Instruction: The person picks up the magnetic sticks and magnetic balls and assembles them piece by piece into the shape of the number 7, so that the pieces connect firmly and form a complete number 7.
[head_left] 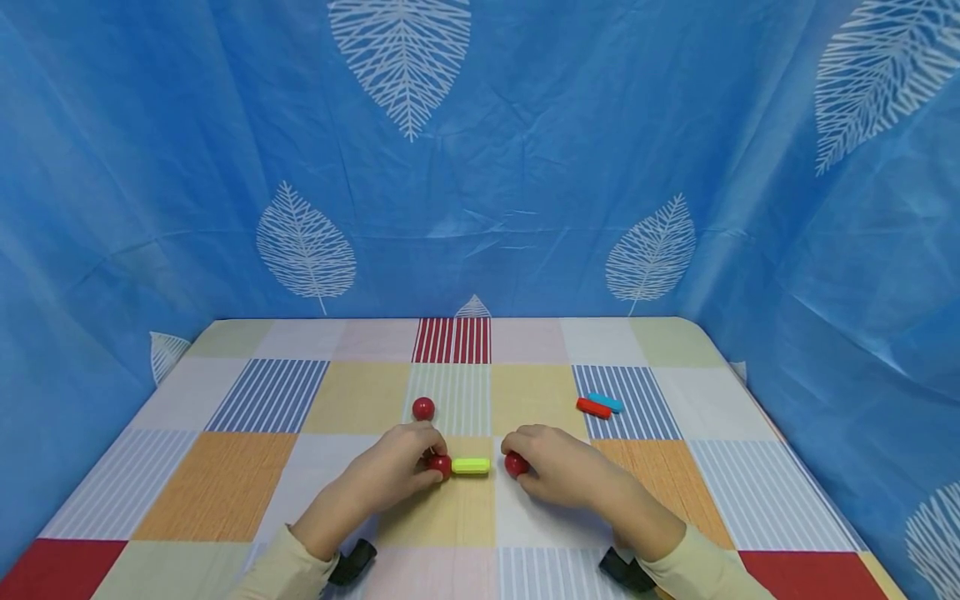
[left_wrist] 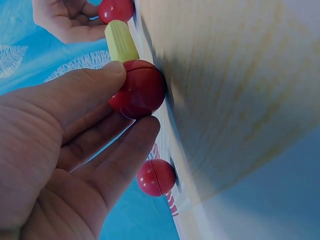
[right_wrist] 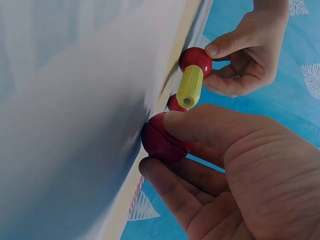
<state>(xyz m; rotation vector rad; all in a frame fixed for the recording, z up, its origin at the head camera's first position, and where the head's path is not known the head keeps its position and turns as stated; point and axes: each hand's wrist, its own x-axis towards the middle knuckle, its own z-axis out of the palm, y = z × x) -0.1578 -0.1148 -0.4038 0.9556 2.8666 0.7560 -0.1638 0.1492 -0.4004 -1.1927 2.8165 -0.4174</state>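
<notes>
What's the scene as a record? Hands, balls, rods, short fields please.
left_hand: left hand grips left ball
right_hand: right hand grips right ball
third_ball: third ball unheld, beyond left hand
green_rod: green rod between the held balls; one end against left ball, other end apart from right ball
other_rods: red rod beside blue rod, both unheld

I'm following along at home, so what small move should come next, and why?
The right hand should probably slide its red ball left to meet the bare end of the yellow-green stick. The left hand holds another red ball against the stick's other end, while a gap separates the bare end from the right hand's ball.
</notes>
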